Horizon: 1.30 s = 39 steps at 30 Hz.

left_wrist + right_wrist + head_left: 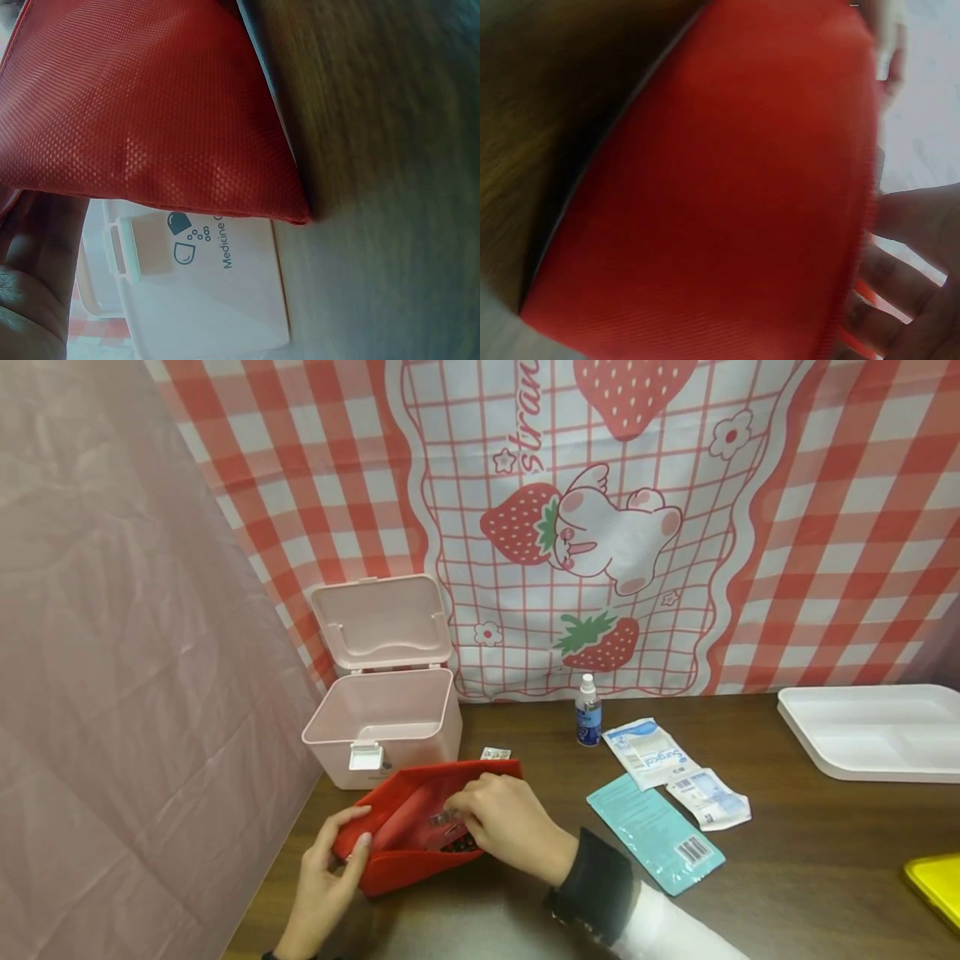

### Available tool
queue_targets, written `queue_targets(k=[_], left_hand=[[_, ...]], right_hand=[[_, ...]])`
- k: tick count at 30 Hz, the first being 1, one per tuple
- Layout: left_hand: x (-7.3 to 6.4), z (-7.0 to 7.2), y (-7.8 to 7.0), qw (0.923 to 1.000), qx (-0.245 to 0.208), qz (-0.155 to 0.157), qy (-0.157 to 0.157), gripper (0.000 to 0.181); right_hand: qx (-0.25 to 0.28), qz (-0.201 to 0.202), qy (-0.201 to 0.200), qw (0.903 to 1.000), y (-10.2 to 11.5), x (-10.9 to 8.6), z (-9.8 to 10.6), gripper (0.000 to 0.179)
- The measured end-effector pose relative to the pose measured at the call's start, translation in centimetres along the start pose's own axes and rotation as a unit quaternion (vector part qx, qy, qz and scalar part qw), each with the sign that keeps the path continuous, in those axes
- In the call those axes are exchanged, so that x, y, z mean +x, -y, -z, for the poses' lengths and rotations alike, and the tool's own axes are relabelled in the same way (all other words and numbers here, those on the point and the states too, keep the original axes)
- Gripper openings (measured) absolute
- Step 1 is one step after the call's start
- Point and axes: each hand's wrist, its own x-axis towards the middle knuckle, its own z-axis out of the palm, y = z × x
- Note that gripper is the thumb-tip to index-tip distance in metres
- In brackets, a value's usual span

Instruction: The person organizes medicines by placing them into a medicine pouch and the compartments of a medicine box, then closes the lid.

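Note:
A red zippered pouch (420,870) sits on the table with its mouth wide open. At its left end my left hand (326,868) grips the pouch, thumb on the near edge and fingers on the far one. My right hand (506,818) reaches in over the right end, its fingertips pinching a small shiny clear strip (442,817) that looks like a blister pack. Deeper inside lies a dark item (459,843), partly covered by that hand. In the right wrist view, the pouch's red side (720,195) hides what the fingers hold.
Behind the pouch stands a pink medicine box (405,752), lid raised. A small blister pack (496,753), a spray bottle (588,714), white packets (648,752) (708,797) and a teal packet (656,833) lie around. At right are a white tray (832,770) and a yellow object (937,881).

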Motion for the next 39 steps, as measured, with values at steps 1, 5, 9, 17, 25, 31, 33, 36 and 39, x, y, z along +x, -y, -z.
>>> queue_targets(k=[1, 5, 9, 17, 25, 31, 33, 36, 39], left_hand=[[0.1, 0.0, -0.1, 1.0000, 0.000, 0.000, 0.000, 0.036], [0.1, -0.1, -0.3, 1.0000, 0.000, -0.002, -0.002, 0.036], [0.1, -0.1, -0.1, 1.0000, -0.003, -0.003, -0.003, 0.036], [-0.4, 0.0, 1.4, 0.9999, 0.000, -0.013, -0.004, 0.040], [-0.8, 0.0, 2.6, 0.9997, 0.006, -0.023, -0.004, 0.042], [-1.0, 0.1, 2.7, 0.9999, 0.007, -0.011, -0.002, 0.041], [-1.1, 0.1, 2.8, 0.9999, 0.009, -0.013, -0.001, 0.042], [-1.1, 0.1, 2.9, 0.9998, 0.008, -0.017, -0.002, 0.042], [-1.1, 0.1, 2.9, 0.9997, 0.009, -0.023, -0.003, 0.043]], right_hand=[[-0.009, -0.004, 0.007, 0.9999, -0.1, 0.0, -0.3, 0.020], [-0.048, -0.017, 0.038, 0.9980, -0.4, -0.1, -1.1, 0.014], [-0.073, -0.030, 0.070, 0.9944, -0.6, -0.2, -1.4, 0.016], [-0.109, -0.072, 0.098, 0.9866, -0.2, 0.1, -0.9, 0.013], [-0.099, -0.080, 0.111, 0.9856, -0.2, 0.0, -0.8, 0.014], [-0.073, -0.069, 0.097, 0.9902, -0.3, -0.2, -0.3, 0.013], [-0.064, -0.062, 0.087, 0.9923, -0.3, -0.2, 0.1, 0.014], [-0.047, -0.056, 0.059, 0.9956, -0.3, -0.3, 1.0, 0.015], [-0.032, -0.057, 0.017, 0.9977, -0.4, -0.4, 2.0, 0.013]])
